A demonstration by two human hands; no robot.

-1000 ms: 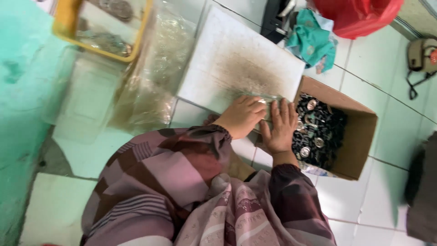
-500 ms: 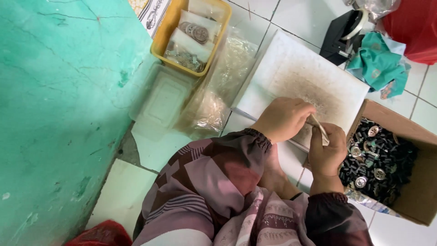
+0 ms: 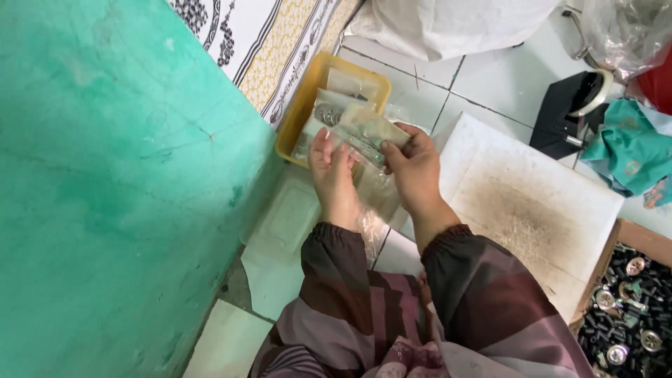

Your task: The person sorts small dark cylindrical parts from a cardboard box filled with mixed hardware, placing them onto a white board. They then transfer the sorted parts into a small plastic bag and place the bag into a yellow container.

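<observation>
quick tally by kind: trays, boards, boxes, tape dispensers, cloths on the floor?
Yellow tray: 1
White board: 1
Cardboard box: 1
Black tape dispenser: 1
Teal cloth: 1
Total: 5

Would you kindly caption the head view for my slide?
Both hands, left hand and right hand, hold a small clear packet over a yellow tray.
</observation>
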